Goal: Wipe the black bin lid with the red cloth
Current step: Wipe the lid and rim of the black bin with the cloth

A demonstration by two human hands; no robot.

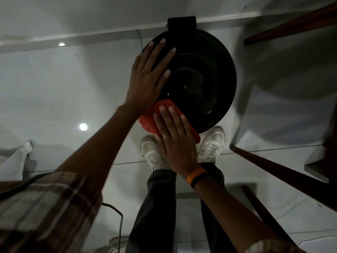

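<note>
The round black bin lid [202, 83] fills the upper middle of the head view, seen from above. My left hand [147, 75] lies flat on its left side, fingers spread, holding nothing. The red cloth [151, 117] sits on the lid's near-left rim. My right hand [175, 139] presses flat on top of the cloth, fingers pointing toward the lid's centre; it wears a ring and an orange wristband. Part of the cloth is hidden under this hand.
My white shoes [213, 143] stand on the glossy white floor tiles [54, 88] just below the bin. Dark wooden furniture legs [280, 167] cross the right side. A white wall skirting [91, 35] runs behind the bin. A cable [116, 216] hangs at the lower left.
</note>
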